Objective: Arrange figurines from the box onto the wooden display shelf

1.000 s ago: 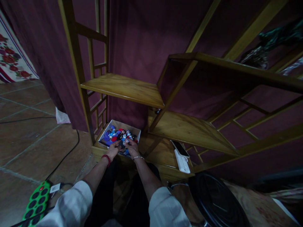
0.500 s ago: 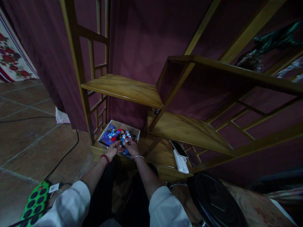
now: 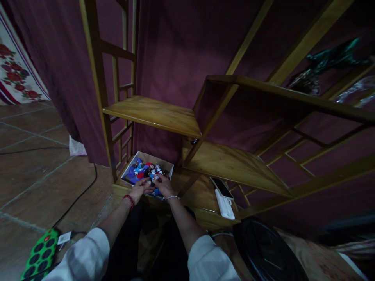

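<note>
A shallow cardboard box [image 3: 125, 174] with pale walls stands on the bottom shelf, filled with small toy figures [image 3: 140, 175] in purple, blue, red, white and black. Over its front edge my left hand [image 3: 141, 188] and my right hand [image 3: 165, 186] come close together, with fingers bent inward. Between their fingertips is a small dark toy figure [image 3: 151, 182], which both hands seem to pinch. Its details are too small to make out, and the fingers partly cover it. A red beaded bracelet is on my left wrist, a silver bangle on my right.
Wooden shelves [image 3: 155, 113] rise around the box, one board directly above it. To the right lie a phone [image 3: 222, 187] and a white object [image 3: 224, 205]. A green power strip [image 3: 41, 253] with cables rests on the tiled floor at left; a black round-topped object [image 3: 268, 249] stands at right.
My hands stay together over the box's front edge, with slight finger movement around the small dark figure. The whole view has shifted slightly downward in the picture.
</note>
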`<state>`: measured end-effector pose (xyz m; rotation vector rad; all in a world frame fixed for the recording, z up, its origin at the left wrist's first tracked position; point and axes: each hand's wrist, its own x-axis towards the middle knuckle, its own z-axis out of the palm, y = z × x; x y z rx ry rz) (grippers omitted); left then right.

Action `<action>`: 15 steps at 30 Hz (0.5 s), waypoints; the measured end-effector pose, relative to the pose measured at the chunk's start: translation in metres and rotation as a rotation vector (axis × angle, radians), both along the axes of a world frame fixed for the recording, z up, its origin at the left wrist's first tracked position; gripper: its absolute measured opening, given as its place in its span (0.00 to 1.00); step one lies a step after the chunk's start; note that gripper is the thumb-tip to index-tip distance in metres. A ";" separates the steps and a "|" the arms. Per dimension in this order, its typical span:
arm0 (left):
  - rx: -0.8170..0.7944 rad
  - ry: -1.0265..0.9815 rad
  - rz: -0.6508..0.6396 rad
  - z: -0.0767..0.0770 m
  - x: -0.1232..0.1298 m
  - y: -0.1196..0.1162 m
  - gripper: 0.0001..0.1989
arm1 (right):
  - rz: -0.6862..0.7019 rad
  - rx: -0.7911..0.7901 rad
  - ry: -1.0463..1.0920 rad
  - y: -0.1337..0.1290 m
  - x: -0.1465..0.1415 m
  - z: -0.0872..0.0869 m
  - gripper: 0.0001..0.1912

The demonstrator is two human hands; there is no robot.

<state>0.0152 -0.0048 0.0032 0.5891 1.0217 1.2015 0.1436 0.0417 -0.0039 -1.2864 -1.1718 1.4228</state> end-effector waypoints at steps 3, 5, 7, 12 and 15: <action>0.001 -0.011 0.007 0.000 0.001 0.000 0.17 | 0.017 0.047 -0.081 0.001 0.002 -0.003 0.15; -0.005 -0.025 0.013 0.000 0.002 -0.001 0.15 | 0.012 0.065 -0.129 0.002 0.003 -0.005 0.15; -0.013 -0.038 0.017 0.000 0.002 -0.001 0.14 | 0.001 0.089 -0.158 0.002 0.003 -0.005 0.16; -0.022 -0.063 0.046 0.002 0.005 -0.001 0.09 | -0.010 0.097 -0.156 0.003 0.002 -0.004 0.14; -0.027 -0.088 0.061 0.004 0.007 -0.001 0.06 | -0.027 0.085 -0.146 0.004 0.003 -0.004 0.15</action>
